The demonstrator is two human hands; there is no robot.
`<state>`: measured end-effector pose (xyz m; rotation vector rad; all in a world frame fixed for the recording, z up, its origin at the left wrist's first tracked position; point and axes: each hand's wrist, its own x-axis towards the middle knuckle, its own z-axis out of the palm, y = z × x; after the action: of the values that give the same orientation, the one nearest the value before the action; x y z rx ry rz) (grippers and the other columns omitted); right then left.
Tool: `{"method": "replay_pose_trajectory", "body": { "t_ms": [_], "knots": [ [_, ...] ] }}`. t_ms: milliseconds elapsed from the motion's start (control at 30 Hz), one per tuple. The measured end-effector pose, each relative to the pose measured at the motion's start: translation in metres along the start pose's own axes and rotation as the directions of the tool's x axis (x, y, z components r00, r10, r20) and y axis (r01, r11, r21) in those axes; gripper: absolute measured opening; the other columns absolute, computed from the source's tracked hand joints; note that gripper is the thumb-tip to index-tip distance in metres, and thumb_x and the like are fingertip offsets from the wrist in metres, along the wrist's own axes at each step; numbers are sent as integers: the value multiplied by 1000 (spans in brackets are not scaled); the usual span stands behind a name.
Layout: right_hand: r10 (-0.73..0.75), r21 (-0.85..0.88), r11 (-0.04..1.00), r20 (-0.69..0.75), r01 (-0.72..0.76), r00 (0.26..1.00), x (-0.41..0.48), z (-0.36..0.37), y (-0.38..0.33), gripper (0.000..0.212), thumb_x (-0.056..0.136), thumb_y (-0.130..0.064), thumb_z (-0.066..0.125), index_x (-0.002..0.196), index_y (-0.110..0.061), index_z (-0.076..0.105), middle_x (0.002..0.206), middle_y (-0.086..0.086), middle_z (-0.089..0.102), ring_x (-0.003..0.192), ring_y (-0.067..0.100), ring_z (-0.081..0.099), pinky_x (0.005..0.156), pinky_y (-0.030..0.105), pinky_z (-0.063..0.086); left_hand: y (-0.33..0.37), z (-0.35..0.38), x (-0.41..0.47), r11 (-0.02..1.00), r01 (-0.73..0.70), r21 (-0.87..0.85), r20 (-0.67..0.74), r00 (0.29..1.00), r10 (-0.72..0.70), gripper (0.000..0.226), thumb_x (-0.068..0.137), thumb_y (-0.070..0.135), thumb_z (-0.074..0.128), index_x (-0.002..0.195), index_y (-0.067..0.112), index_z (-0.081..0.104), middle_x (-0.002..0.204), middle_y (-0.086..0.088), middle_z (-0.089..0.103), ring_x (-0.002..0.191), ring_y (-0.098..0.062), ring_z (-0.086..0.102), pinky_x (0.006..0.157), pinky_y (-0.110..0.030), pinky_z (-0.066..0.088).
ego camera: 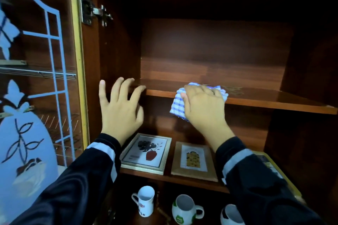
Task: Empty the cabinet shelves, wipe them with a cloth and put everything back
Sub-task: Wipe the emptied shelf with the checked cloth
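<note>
Wiping stage, upper shelf. Your right hand [203, 104] lies flat over the checked cloth [178, 105], fingers stretched across it and pressing it onto the front edge of the upper shelf [274, 99]. One corner of the cloth hangs over that edge. Your left hand [120, 107], at 9 o'clock from the cloth, is spread wide and holds nothing.

The upper shelf is bare, glossy wood-grain laminate, so its emptying appears done and its wiping is under way. At 6 o'clock, the shelf below carries two flat rectangular frames: a beaded pale-framed leaf-and-vase print [146, 151] and a brown-framed picture [194, 160]. Lower again stand three glazed mugs, including a tall white mug [145, 200] and a rounded green-and-white mug [183, 208]. These levels probably remain, as does restocking.
</note>
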<state>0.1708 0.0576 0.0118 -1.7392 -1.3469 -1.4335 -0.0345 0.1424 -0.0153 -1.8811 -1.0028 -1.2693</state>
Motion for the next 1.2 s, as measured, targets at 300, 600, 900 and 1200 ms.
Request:
{"method": "replay_pose_trajectory", "body": {
  "t_ms": [300,600,900,1200],
  "knots": [
    [93,-134,986,-57,-100,994,22,28,-82,36,98,-32,38,85,-16,68,77,2,67,76,26,62,83,42,39,-44,-18,-18,957,212,198,-162,970,-182,57,89,18,49,145,21,44,164,-15,15,152,-35,7,118,-57,-10],
    [-106,56,993,11,105,994,44,44,-129,24,81,-41,73,93,-20,71,81,-5,70,77,17,67,77,33,49,-64,-27,-30,935,142,324,-117,987,-110,69,94,17,50,157,7,21,163,-23,10,152,-37,5,122,-51,-8],
    [-8,173,985,-60,18,998,29,36,-113,48,68,-22,84,113,-12,71,99,2,74,93,23,69,87,39,48,-69,-21,-38,925,75,372,-97,994,-41,72,96,19,44,157,2,11,164,-23,5,153,-34,2,124,-47,0],
    [-140,295,951,135,95,981,59,34,-156,42,96,-25,56,137,-17,53,121,-1,66,115,20,59,99,37,35,-70,-21,-36,922,85,378,-103,993,-49,71,97,21,44,158,4,12,164,-22,7,153,-33,2,124,-46,-1]
  ]
}}
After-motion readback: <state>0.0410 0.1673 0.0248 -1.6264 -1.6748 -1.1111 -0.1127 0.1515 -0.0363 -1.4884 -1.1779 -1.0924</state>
